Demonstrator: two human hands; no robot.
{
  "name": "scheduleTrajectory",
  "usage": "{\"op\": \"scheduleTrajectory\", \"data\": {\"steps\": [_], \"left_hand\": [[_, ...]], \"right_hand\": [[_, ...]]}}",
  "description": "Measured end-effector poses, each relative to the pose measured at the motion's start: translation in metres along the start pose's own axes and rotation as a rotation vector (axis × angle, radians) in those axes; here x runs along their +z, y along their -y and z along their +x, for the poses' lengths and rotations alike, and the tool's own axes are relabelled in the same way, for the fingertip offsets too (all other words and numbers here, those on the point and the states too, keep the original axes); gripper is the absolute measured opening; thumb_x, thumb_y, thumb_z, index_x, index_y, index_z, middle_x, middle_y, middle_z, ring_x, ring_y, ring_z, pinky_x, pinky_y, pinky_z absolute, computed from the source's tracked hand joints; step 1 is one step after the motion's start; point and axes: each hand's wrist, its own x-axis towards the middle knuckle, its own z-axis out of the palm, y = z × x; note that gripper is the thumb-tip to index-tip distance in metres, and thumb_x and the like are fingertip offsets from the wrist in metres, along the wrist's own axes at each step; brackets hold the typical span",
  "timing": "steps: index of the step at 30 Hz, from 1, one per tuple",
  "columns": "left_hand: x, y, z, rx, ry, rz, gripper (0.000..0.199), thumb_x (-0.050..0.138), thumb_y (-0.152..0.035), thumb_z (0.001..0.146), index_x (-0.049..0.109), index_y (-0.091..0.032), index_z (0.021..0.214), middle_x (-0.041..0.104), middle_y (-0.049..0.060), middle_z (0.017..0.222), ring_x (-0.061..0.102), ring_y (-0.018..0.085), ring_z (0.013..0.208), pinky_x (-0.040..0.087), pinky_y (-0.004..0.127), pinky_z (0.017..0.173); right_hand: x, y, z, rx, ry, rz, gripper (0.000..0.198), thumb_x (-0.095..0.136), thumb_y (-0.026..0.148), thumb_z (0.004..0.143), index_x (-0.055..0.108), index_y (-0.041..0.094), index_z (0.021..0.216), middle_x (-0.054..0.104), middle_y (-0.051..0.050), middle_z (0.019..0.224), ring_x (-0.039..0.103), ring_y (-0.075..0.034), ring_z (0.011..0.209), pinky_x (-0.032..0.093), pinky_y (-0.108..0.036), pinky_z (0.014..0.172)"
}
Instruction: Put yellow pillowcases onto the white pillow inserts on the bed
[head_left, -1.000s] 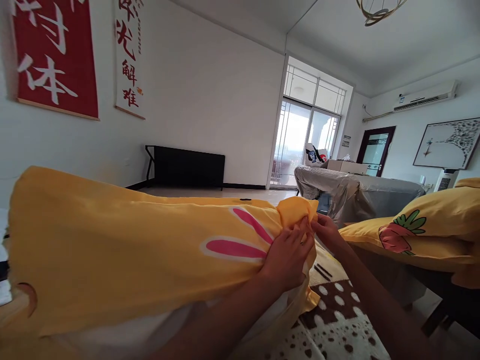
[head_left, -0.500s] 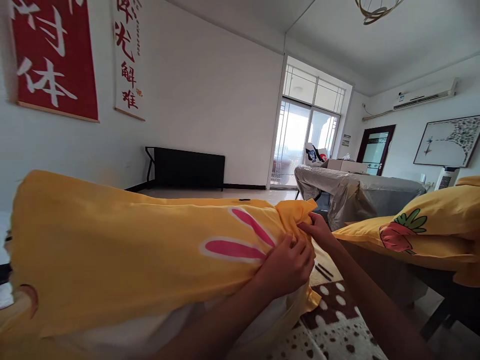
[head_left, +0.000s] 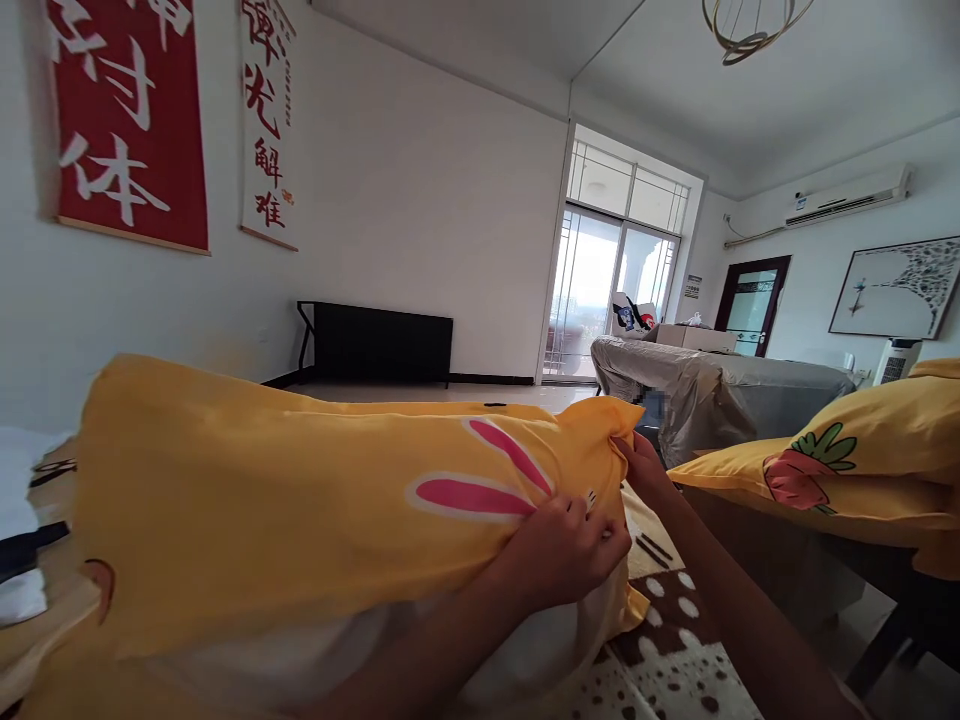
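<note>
Spotted blanket [head_left: 664, 625] under yellow cover [head_left: 300, 500], whose bunched end is nr blanket's R edge; white inner [head_left: 540, 645] bare below. L hand [head_left: 577, 550] clutches cloth by printed ears [head_left: 476, 497]; R hand [head_left: 645, 465] pinches cover's corner [head_left: 628, 416]. Risk: thin R pinch prob. slips; hard L tug cd shift inner.

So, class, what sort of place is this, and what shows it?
Probably a home's living room, judging by the red hanging scroll, the framed picture and the wall-mounted air conditioner.
</note>
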Motion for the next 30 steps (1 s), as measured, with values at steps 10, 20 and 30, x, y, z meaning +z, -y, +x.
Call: {"op": "scheduleTrajectory", "data": {"steps": [10,20,30], "left_hand": [[-0.019,0.001,-0.027,0.078,-0.075,-0.033,0.010,0.046,-0.015,0.087,0.054,-0.014,0.082,0.055,0.002,0.068,0.051,0.017,0.064,0.038,0.034,0.064],[-0.011,0.008,-0.022,0.019,-0.082,-0.037,0.005,0.050,-0.017,0.085,0.054,-0.017,0.081,0.053,0.001,0.071,0.050,0.018,0.072,0.038,0.038,0.083],[-0.031,0.001,-0.004,0.012,-0.008,-0.017,0.005,0.045,-0.017,0.087,0.050,-0.019,0.086,0.054,0.003,0.071,0.052,0.019,0.061,0.032,0.032,0.048]], "right_hand": [[0.001,-0.006,-0.001,0.009,-0.040,0.136,0.043,0.075,0.049,0.064,0.062,0.022,0.094,0.070,-0.004,0.092,0.064,-0.021,0.080,0.050,-0.031,0.070],[0.017,0.014,-0.020,0.032,0.027,0.043,0.039,0.071,0.053,0.066,0.065,0.021,0.086,0.071,-0.006,0.085,0.064,-0.022,0.076,0.050,-0.031,0.063],[0.041,0.035,-0.019,-0.207,-0.295,-0.379,0.031,0.069,0.046,0.063,0.058,0.017,0.063,0.059,-0.001,0.060,0.049,-0.015,0.058,0.040,-0.027,0.051]]}}
